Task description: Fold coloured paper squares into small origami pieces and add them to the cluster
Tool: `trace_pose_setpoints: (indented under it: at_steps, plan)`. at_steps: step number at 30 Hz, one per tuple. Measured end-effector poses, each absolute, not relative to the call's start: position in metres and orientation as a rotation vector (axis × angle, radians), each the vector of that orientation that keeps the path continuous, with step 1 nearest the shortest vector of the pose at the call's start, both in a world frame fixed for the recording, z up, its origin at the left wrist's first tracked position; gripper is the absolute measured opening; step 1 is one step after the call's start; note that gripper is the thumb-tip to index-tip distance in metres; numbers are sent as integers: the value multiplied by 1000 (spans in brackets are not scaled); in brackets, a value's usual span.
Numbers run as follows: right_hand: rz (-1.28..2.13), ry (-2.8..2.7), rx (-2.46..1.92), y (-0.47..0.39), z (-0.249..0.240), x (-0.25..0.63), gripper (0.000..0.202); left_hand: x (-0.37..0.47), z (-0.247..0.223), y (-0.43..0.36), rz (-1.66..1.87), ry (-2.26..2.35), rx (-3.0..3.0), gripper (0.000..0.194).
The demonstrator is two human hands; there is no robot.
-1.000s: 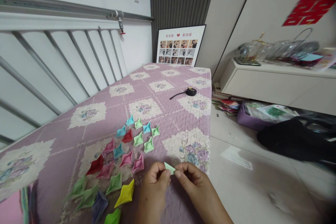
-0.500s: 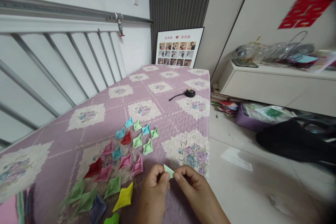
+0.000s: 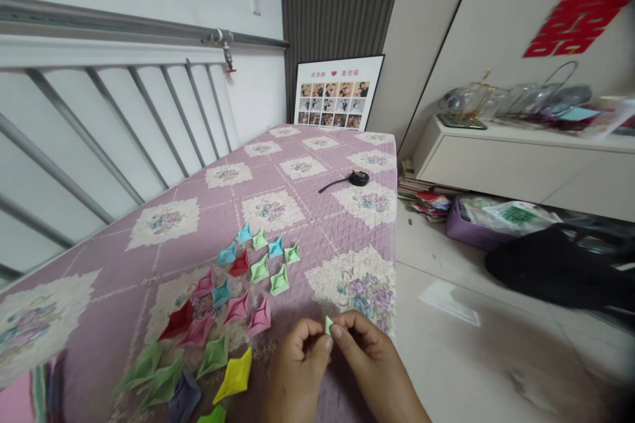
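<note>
A small piece of folded pale green paper [image 3: 328, 324] is pinched between the fingertips of both hands; only its pointed tip shows. My left hand [image 3: 303, 360] is closed on it from the left, thumb on the near side. From the right, my right hand [image 3: 364, 350] grips it with thumb and index finger. To the left, several folded paper boats lie on the quilted bedspread, among them a yellow paper boat [image 3: 235, 375], a pink paper boat [image 3: 259, 317], a light green paper boat [image 3: 280, 281] and a red paper boat [image 3: 239, 263].
A black tape measure [image 3: 358, 178] with its strap lies farther up the purple bedspread [image 3: 317, 228]. Coloured paper sheets [image 3: 30, 396] rest at the lower left. A radiator [image 3: 124, 125] runs along the left wall. A framed photo board [image 3: 340, 92] stands at the far end.
The pale green paper shows less of itself between my fingers and its tip points up. My left hand has moved right, closer to my right hand.
</note>
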State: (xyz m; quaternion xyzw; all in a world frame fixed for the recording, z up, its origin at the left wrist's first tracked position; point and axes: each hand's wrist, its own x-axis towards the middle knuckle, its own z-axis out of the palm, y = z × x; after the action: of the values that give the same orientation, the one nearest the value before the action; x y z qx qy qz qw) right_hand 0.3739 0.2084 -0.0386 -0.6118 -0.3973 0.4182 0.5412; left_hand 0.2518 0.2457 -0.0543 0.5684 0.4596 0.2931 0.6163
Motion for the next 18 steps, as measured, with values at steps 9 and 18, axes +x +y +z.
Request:
trace_pose_setpoints:
  at_steps: [9,18]
  plan:
    - [1035,-992,-1476,208,-43,378,28,252,-53,245,613,1133,1475,12]
    - [892,-1076,-1541,207,-39,371,33,256,-50,238,650,1173,1547,13]
